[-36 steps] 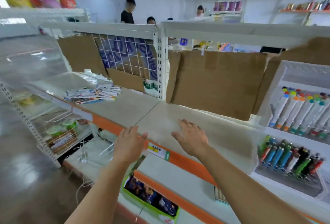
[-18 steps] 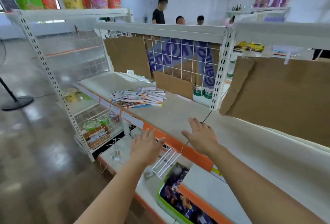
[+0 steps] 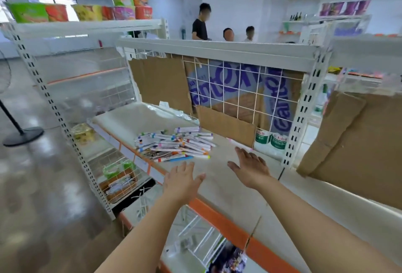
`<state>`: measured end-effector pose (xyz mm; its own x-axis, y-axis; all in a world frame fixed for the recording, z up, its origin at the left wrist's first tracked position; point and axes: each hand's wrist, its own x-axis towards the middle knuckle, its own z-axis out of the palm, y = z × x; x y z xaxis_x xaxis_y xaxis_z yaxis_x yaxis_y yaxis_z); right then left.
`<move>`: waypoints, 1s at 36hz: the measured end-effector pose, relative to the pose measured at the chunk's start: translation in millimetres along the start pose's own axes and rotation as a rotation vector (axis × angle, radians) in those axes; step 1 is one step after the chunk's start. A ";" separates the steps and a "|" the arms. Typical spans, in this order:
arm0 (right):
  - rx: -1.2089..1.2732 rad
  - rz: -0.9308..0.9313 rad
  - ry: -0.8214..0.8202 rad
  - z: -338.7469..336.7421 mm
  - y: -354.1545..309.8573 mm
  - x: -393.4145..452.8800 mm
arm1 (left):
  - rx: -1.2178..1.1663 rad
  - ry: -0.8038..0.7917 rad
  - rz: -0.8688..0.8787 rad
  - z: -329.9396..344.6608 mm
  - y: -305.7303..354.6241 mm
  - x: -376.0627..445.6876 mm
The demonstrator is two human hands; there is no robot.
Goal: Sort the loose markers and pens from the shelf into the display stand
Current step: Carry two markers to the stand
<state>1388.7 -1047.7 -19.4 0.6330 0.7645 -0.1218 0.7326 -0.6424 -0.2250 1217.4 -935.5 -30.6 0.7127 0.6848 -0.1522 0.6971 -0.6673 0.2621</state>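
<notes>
A loose pile of white markers and pens point(image 3: 174, 143) with coloured caps lies on the white shelf point(image 3: 134, 118), near its orange front edge. My left hand point(image 3: 181, 182) reaches toward the pile with fingers straight, a short way below it, holding nothing. To its right, my right hand point(image 3: 250, 167) is spread flat over the shelf, just right of the pile, also holding nothing. The display stand is out of view.
A wire grid back panel point(image 3: 235, 89) with cardboard sheets point(image 3: 161, 81) stands behind the shelf. Two green-and-white cans point(image 3: 270, 141) sit at the back right. A slotted upright point(image 3: 301, 116) divides the shelf bays. Wire baskets point(image 3: 117, 179) hang lower left. Three people stand beyond the shelving.
The view has swung left, so the display stand has left the frame and the pen pile now sits close in front. Both hands have moved toward the pile, still open.
</notes>
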 end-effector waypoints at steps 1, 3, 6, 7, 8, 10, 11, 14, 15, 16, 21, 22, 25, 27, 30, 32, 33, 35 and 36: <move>0.000 -0.001 -0.001 -0.8 -0.8 9.5 | 0.007 -0.002 -0.005 -3.3 -1.2 8.3; -0.013 -0.006 0.017 -1.2 -1.8 26.2 | 0.010 -0.011 -0.007 -8.2 -4.2 23.4; -0.048 0.014 0.028 0.7 -1.8 45.7 | 0.010 -0.020 0.014 -9.4 -8.6 44.4; -0.063 0.024 0.023 2.3 -1.2 51.2 | 0.010 -0.021 0.015 -8.6 -9.8 50.8; -0.078 0.036 0.017 3.9 -0.7 57.6 | 0.008 -0.023 0.015 -7.9 -10.8 57.4; -0.097 0.061 0.005 6.7 0.9 69.9 | 0.011 -0.030 0.026 -7.4 -12.5 71.7; -0.103 0.072 0.001 7.9 1.7 75.8 | 0.014 -0.038 0.036 -7.5 -13.3 79.4; -0.115 0.099 -0.006 13.7 4.8 91.3 | 0.013 -0.059 0.063 -5.6 -16.1 102.6; -0.117 0.110 -0.004 15.8 6.0 95.8 | 0.010 -0.067 0.068 -4.6 -17.3 109.8; -0.119 0.125 -0.001 17.9 7.2 100.6 | 0.008 -0.078 0.072 -3.7 -18.5 116.6; -0.130 0.212 -0.018 27.2 8.7 124.4 | -0.009 -0.145 0.118 -5.5 -29.0 150.4; -0.135 0.224 -0.014 29.2 8.8 128.8 | -0.011 -0.147 0.129 -6.6 -31.2 157.0; -0.160 0.260 -0.006 34.9 8.7 138.6 | 0.016 -0.138 0.166 -7.8 -36.4 174.5; -0.172 0.284 0.006 37.7 6.9 143.0 | 0.039 -0.115 0.198 -6.9 -37.8 184.0; -0.177 0.309 0.074 40.0 3.2 148.2 | 0.065 -0.055 0.251 -5.0 -37.9 193.9; -0.213 0.334 0.115 40.5 0.4 151.9 | 0.079 -0.021 0.275 -4.5 -38.4 198.8; -0.231 0.353 0.127 40.8 -1.0 153.5 | 0.089 -0.010 0.284 -4.0 -38.8 201.1; -0.280 0.373 0.132 42.7 -2.3 156.0 | 0.110 0.007 0.295 -2.4 -39.4 205.1; -0.309 0.373 0.134 44.1 -2.4 156.8 | 0.113 0.015 0.300 -1.5 -39.2 206.8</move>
<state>1475.1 -923.9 -80.6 0.8776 0.4793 -0.0098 0.4774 -0.8719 0.1093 1337.3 -767.3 -70.9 0.8871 0.4564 -0.0697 0.4610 -0.8678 0.1854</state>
